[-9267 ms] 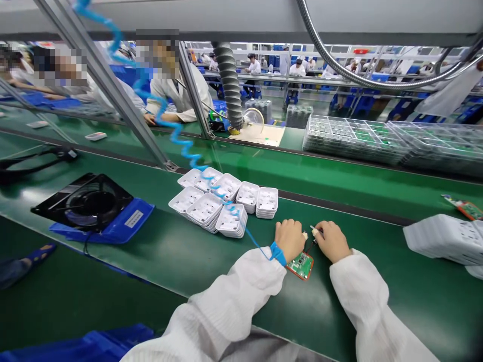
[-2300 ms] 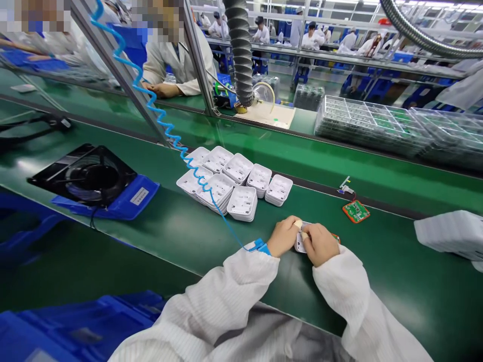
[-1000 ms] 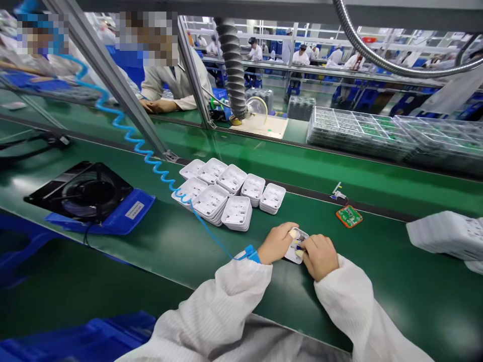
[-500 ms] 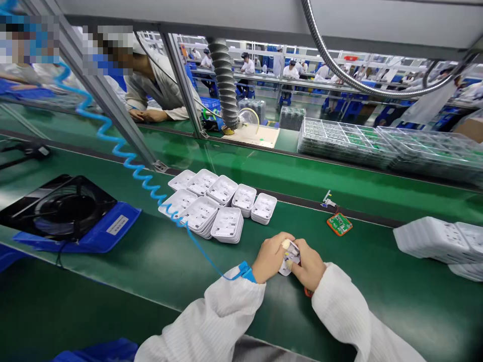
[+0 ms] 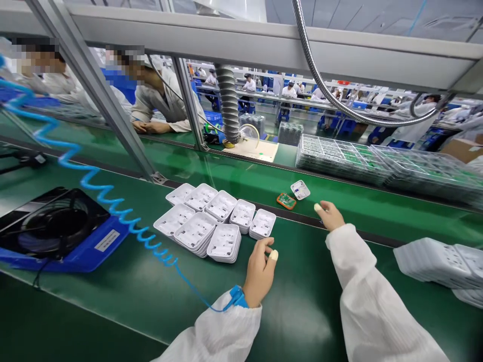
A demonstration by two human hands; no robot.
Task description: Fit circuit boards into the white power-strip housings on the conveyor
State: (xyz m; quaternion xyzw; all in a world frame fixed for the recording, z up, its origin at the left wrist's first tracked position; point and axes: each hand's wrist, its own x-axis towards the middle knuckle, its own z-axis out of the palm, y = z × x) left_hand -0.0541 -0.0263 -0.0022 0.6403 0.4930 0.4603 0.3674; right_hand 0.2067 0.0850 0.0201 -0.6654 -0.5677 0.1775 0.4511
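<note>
My left hand (image 5: 260, 271) hovers over the green work mat with its fingers apart, holding nothing, just right of the stacks of white plastic housings (image 5: 196, 231). A blue wrist strap (image 5: 237, 296) circles that wrist. My right hand (image 5: 331, 217) reaches out over the black edge strip by the green belt, its fingers stretched out and nothing visible in them. To its left, a white housing (image 5: 300, 190) with small parts inside lies on the belt. Beside it is an orange-rimmed green circuit board (image 5: 286, 201). Finger covers show on both hands.
More white housings (image 5: 433, 261) are stacked at the right. Clear trays (image 5: 339, 156) stand beyond the belt. A black fan (image 5: 64, 221) rests on a blue bin at the left. A coiled blue cord (image 5: 109, 193) crosses to my wrist. Co-workers sit across the belt.
My hands have parted. The left moved slightly left and the right moved up and right. A white housing was between them; one now lies on the belt with a board. The view tilted up.
</note>
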